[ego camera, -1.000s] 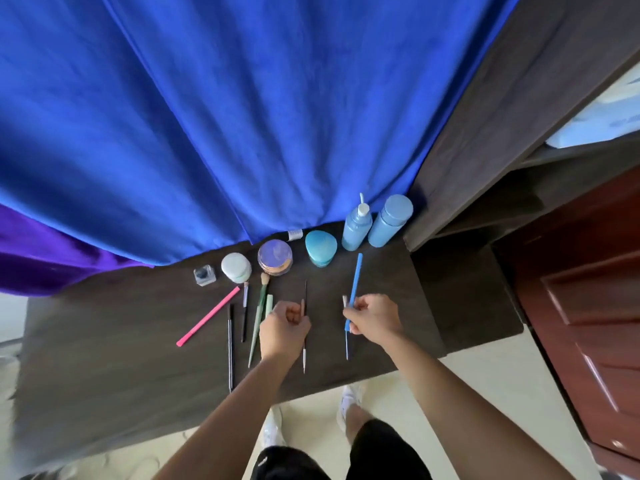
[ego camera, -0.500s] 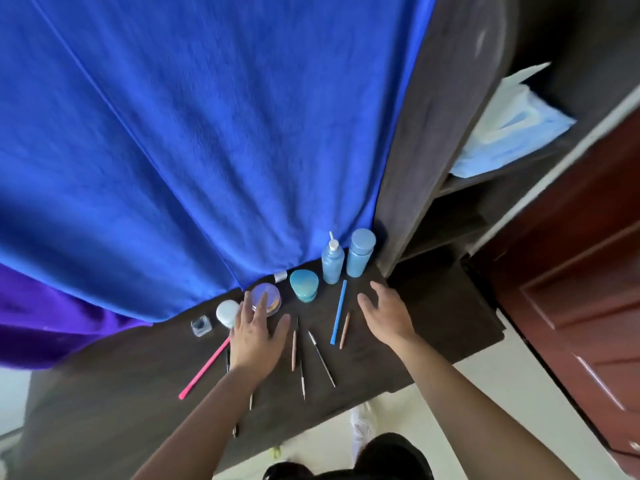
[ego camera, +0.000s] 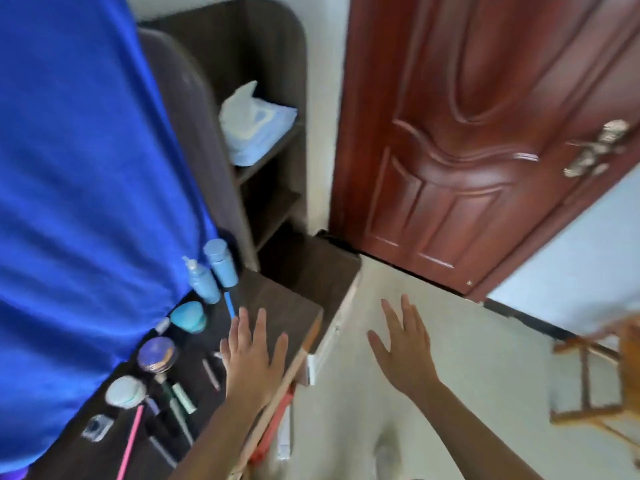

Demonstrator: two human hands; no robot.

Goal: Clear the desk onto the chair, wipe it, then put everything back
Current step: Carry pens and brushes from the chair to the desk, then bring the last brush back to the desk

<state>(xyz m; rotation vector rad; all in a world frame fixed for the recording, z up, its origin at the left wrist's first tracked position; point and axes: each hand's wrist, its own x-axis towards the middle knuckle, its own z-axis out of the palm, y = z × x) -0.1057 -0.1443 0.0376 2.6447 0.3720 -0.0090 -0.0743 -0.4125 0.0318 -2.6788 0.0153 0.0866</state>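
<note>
The dark wooden desk (ego camera: 277, 306) runs along the left, tilted in my view. On it stand two light blue bottles (ego camera: 214, 271), a teal compact (ego camera: 188, 317), a round shiny jar (ego camera: 157, 353), a white jar (ego camera: 124, 391) and a small glass bottle (ego camera: 97, 426). Several brushes and pencils lie in front of them, among them a pink stick (ego camera: 130, 441) and a blue pen (ego camera: 229, 303). My left hand (ego camera: 252, 355) hovers flat and open over the desk's right part. My right hand (ego camera: 405, 344) is open in the air over the floor, off the desk. A wooden chair (ego camera: 595, 372) shows at the right edge.
A blue cloth (ego camera: 79, 168) hangs behind the desk. A dark shelf unit (ego camera: 273, 150) with a white plastic bag (ego camera: 252, 123) stands beside it. A red-brown door (ego camera: 467, 133) is ahead. Pale floor (ego camera: 485, 341) lies between desk and chair.
My view has swung to the right, bringing the door and chair in. Both hands let go of the pencils and opened; the right hand moved off the desk over the floor.
</note>
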